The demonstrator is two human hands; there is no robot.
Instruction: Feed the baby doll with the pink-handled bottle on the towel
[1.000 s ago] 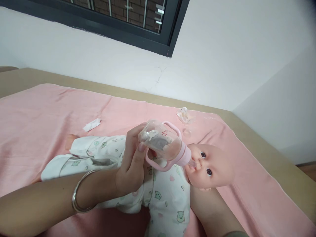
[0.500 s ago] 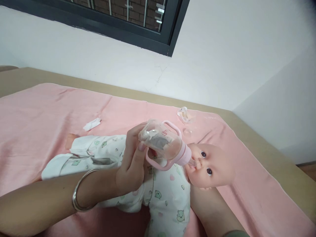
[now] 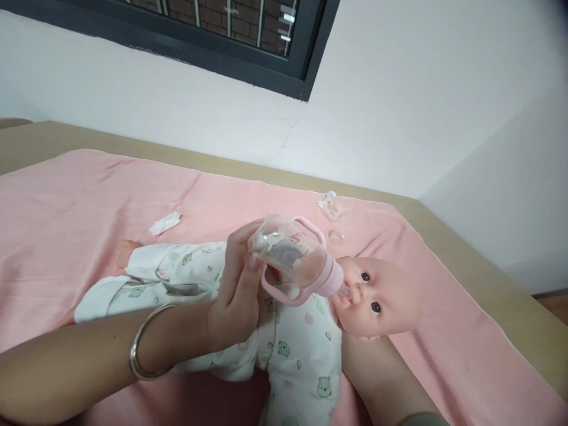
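My left hand (image 3: pixel 237 293), with a silver bangle on its wrist, grips a clear baby bottle (image 3: pixel 290 251) near its base. The bottle has a pink collar and two pink handles, and it tilts toward the right. Its teat (image 3: pixel 345 291) touches the mouth of a baby doll (image 3: pixel 386 296) lying on its back. White clothes with green bear prints (image 3: pixel 306 355) cover the doll. From the lower right my right forearm (image 3: pixel 377 378) reaches under the doll's head and neck. The right hand itself is hidden beneath the doll.
A pink cloth (image 3: pixel 110 195) with some creases covers the wooden tabletop (image 3: pixel 186 158). On it lie a folded white tissue (image 3: pixel 165 223), a crumpled clear plastic wrapper (image 3: pixel 332 207) and a small clear cap (image 3: pixel 336 237). Behind stands a white wall (image 3: pixel 377 118) with a dark-framed window (image 3: pixel 266 68).
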